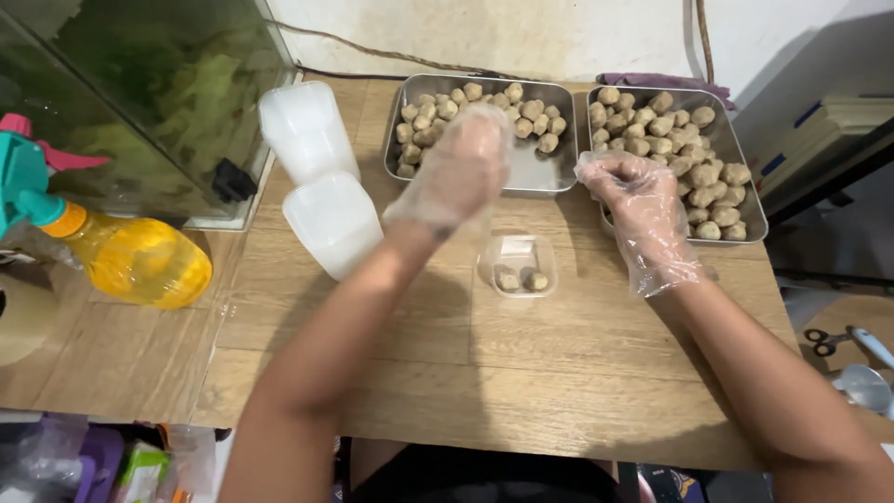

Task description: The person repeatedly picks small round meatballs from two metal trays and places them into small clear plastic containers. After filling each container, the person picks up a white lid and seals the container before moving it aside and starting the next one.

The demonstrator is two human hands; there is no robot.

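Observation:
Both my hands wear thin clear plastic gloves. My left hand (458,172) hovers over the near edge of the left steel tray (549,172), fingers curled; whether it holds anything is hidden. My right hand (638,200) rests at the left edge of the right steel tray (750,219), fingers bent down among the brown balls (694,154). More brown balls (484,107) lie in the left tray. Between my hands a small clear plastic container (518,265) sits on the wooden table (559,373) with two balls in it.
Two stacks of clear plastic containers (321,186) lie on their sides left of the trays. A glass tank (158,93) and a yellow spray bottle (130,256) stand at the far left. Scissors (824,340) lie beyond the table's right edge.

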